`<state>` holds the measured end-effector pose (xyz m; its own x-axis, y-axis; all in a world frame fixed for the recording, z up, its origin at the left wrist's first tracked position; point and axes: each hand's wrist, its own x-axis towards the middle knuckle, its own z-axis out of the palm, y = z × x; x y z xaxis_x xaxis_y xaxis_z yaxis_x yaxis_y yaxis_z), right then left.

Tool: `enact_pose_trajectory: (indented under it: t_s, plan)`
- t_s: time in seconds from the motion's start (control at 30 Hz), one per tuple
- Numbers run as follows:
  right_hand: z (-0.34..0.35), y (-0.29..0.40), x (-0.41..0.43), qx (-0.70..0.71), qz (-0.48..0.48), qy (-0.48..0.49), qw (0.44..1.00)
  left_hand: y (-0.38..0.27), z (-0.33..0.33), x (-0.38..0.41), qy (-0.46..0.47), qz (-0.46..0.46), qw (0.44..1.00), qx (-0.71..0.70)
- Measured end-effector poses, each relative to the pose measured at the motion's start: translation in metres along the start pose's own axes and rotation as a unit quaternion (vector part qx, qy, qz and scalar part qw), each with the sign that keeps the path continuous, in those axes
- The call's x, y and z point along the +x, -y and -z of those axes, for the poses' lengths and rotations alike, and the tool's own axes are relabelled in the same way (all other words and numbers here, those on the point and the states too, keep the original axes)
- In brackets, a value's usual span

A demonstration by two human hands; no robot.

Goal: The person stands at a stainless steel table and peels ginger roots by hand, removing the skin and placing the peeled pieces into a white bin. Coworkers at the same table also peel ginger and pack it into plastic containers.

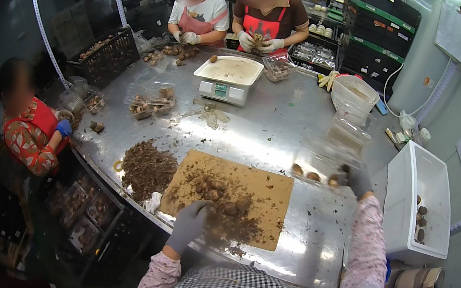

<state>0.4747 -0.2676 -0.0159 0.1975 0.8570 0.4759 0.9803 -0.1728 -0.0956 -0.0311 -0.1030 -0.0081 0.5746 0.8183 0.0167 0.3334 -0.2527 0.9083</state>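
Observation:
My left hand point(189, 224), in a grey glove, is at the front left of a tan board point(272, 197). Its fingertips meet blurred dark crumbs, so any hold is unclear. On the board lie several round brown produce pieces point(230, 209), perhaps taro corms or mushrooms, amid loose brown scrapings point(247, 230). Reaching out to the right, my grey-gloved right hand point(357, 181) is over the near right corner of a clear plastic punnet point(326, 154). A few brown pieces point(312, 176) sit along the punnet's near side, one close to my fingers. Blur hides whether they grip it.
Left of the board is a heap of brown scrapings point(147, 168). A white foam box point(417, 200) stands right, a weighing scale point(226, 78) at the back. Filled punnets point(152, 102) and a white bag point(354, 96) share the steel table point(281, 120). Co-workers point(207, 15) stand around it.

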Motion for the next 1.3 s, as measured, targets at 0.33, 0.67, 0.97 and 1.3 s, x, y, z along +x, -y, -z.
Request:
enact_pose_trajectory:
  t_s: [0.33,0.67,0.97,1.3]
  plan:
    - [-0.16,0.083,0.056,0.217,-0.422,0.066,0.878,0.075,0.082,-0.017,-0.135,0.053,0.989,-0.026]
    - [-0.116,0.13,0.055,0.056,-0.419,-0.114,0.899,0.095,0.102,0.006,-0.126,0.073,0.989,-0.025]
    - [-0.094,0.108,0.054,0.552,-0.512,-0.032,0.658,0.06,0.06,0.054,0.002,-0.003,1.0,-0.014]
    - [-0.095,0.301,0.053,0.88,-0.422,0.049,0.213,0.012,0.013,0.078,0.012,0.005,0.995,-0.102]
